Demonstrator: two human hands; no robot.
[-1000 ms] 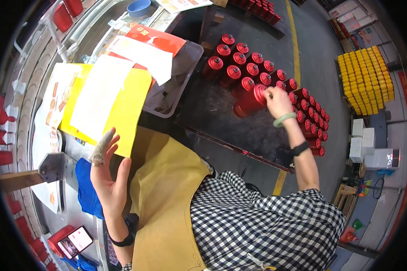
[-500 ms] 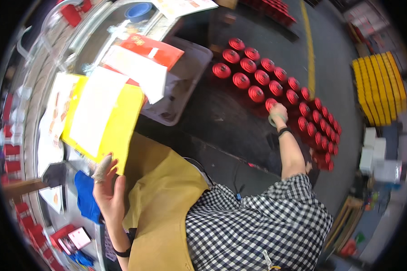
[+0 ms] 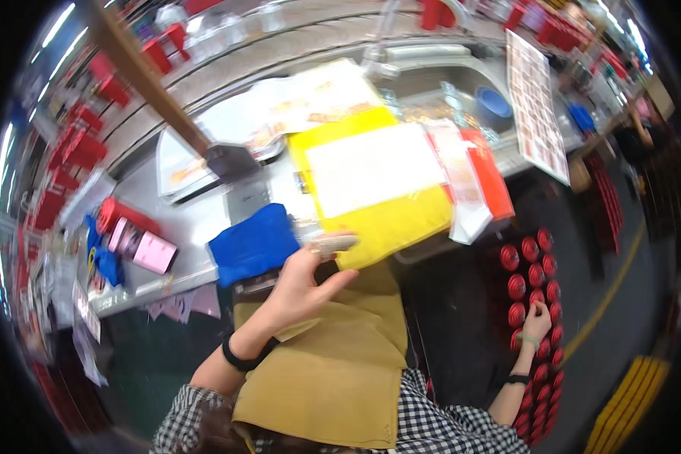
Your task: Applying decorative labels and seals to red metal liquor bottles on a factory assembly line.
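Observation:
My right hand reaches out to the right, fingers closed at the top of a red round ringed piece. This piece is among several alike red pieces standing in rows on a dark surface. Whether it is lifted, I cannot tell. My left hand is open and holds nothing, thumb apart, one finger wrapped in pale tape or cloth. It hovers by the near edge of a yellow sheet with white paper on it. A blue cloth lies just left of that hand.
Red and white folded papers rest at the yellow sheet's right end. A metal sink with a blue bowl is behind. A brown post with a dark bracket rises over the bench. Yellow stacked items stand at lower right.
My view has swung left toward the bench, so the red pieces now sit farther right in it. My left hand stays open by the yellow sheet; my right stays at the red pieces.

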